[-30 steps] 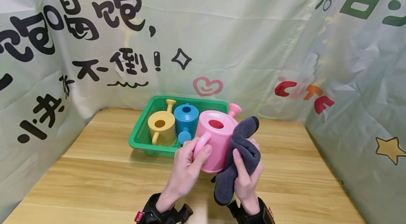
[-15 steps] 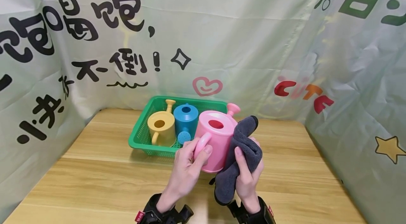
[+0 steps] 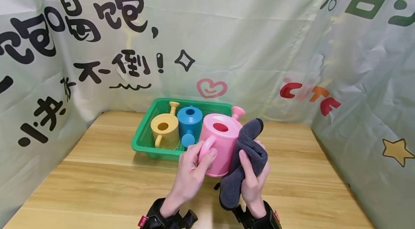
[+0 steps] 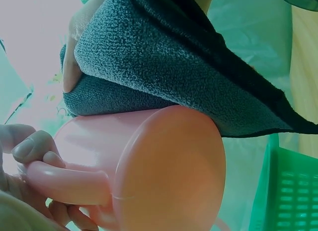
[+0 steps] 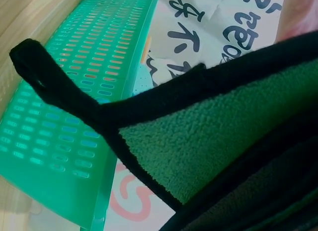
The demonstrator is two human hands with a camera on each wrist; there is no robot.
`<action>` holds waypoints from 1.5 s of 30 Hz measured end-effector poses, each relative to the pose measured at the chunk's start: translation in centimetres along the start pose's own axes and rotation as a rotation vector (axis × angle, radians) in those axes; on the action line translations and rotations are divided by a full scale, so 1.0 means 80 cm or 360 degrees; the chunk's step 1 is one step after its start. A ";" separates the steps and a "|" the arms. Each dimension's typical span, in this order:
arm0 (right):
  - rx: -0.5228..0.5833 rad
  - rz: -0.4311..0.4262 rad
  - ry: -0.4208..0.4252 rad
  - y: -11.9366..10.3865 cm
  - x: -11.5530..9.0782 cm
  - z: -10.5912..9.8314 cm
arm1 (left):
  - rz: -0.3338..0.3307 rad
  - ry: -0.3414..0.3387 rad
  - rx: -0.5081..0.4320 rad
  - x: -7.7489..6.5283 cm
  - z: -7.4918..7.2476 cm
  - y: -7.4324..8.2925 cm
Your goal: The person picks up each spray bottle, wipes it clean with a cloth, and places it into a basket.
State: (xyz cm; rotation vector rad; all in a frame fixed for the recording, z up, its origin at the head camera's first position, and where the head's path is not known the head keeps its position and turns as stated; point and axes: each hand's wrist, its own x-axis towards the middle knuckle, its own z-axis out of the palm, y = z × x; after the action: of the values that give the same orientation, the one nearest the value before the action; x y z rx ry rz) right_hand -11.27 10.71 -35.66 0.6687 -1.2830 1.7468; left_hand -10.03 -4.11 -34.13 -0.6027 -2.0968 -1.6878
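Note:
A pink toy watering can (image 3: pixel 220 149) is held up over the table in front of the basket, its spout pointing to the back right. My left hand (image 3: pixel 191 171) grips its handle, fingers wrapped round it, as the left wrist view also shows with the handle (image 4: pixel 69 184) in the fist. My right hand (image 3: pixel 254 182) holds a folded dark grey cloth (image 3: pixel 253 153) against the can's right side. In the left wrist view the cloth (image 4: pixel 149 57) lies along the can's wall. The right wrist view is largely filled by the cloth (image 5: pixel 218 112) with its black edging and hanging loop.
A green perforated basket (image 3: pixel 142 146) stands behind on the wooden table (image 3: pixel 107 189). In it sit a yellow watering can (image 3: pixel 165 133) and a blue watering can (image 3: pixel 190 120). Printed fabric (image 3: pixel 259 41) hangs at the back and sides.
Both hands keep their hold; the cloth and my right hand have shifted very slightly to the right against the can since a second ago. The basket and its cans stay put.

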 end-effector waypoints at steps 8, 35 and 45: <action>-0.0013 -0.0018 -0.0016 0.001 0.000 0.001 | -0.0011 0.0007 -0.0003 0.000 0.000 -0.001; 0.0047 0.0074 0.0068 -0.001 0.001 -0.001 | 0.0066 0.0015 0.0053 0.000 0.000 0.000; 0.0059 0.0109 0.0070 -0.002 0.001 -0.002 | 0.0089 0.0020 0.0051 -0.001 0.000 0.000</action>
State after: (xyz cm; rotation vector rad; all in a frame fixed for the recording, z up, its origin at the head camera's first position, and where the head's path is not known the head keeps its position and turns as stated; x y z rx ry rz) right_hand -11.14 10.92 -35.53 0.6106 -1.2589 1.8349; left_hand -9.98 -4.10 -34.18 -0.6332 -2.0749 -1.6202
